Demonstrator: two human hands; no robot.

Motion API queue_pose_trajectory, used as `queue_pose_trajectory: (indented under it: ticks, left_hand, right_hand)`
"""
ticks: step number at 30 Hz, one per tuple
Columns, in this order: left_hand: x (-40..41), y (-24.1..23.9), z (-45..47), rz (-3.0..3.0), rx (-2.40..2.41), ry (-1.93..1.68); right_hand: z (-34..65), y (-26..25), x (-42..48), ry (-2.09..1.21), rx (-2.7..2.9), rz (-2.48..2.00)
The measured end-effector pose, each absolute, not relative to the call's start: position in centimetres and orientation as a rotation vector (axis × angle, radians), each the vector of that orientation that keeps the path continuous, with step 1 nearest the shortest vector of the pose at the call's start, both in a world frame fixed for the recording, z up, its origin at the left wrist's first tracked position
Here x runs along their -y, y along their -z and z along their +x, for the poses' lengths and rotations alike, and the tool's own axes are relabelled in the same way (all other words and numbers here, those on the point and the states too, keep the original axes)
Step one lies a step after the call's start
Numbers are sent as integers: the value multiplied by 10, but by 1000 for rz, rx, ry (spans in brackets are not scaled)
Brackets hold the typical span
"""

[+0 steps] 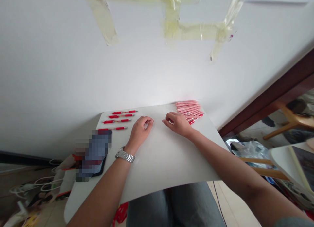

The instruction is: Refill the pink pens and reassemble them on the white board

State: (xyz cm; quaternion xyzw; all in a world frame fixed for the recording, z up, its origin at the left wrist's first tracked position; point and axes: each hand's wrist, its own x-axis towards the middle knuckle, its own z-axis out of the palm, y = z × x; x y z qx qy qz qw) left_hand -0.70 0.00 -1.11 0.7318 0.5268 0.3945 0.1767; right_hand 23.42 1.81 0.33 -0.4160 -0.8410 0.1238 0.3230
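Note:
My left hand (141,129), with a metal watch (125,155) at its wrist, rests on the white table (159,161) with its fingers curled in a loose pinch; what they hold, if anything, is too small to name. My right hand (177,123) lies just to its right, fingers curled down onto the table beside a pile of pink-wrapped red pens (189,110). Several unwrapped red pens (119,120) lie in a row to the left of my left hand.
A dark phone (94,155), blurred out, lies at the table's left edge. The white wall behind carries strips of yellowed tape (171,24). Cables and clutter fill the floor at left. A wooden chair (291,120) and another table with papers stand at right.

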Motion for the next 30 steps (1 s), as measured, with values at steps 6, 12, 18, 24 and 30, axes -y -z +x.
queue_pose_trajectory:
  ticks: [6,12,18,24,30]
  left_hand:
    - [0,12,-8,2087,-1492,-1120]
    - [0,13,-8,2100,-1487,-1115]
    - [2,13,-6,2122,-1508,-1117]
    - [3,13,-5,2180,-1474,-1106]
    - [5,6,-11,2283,-1471,-1008]
  right_hand:
    - [225,4,-16,-507,2294,-982]
    - [223,10,-19,-610,2226,-984]
    - [223,13,-20,-649,2196,-999]
    - [223,14,-22,-680,2181,-1009]
    - [224,15,-23,-702,2160,-1016]
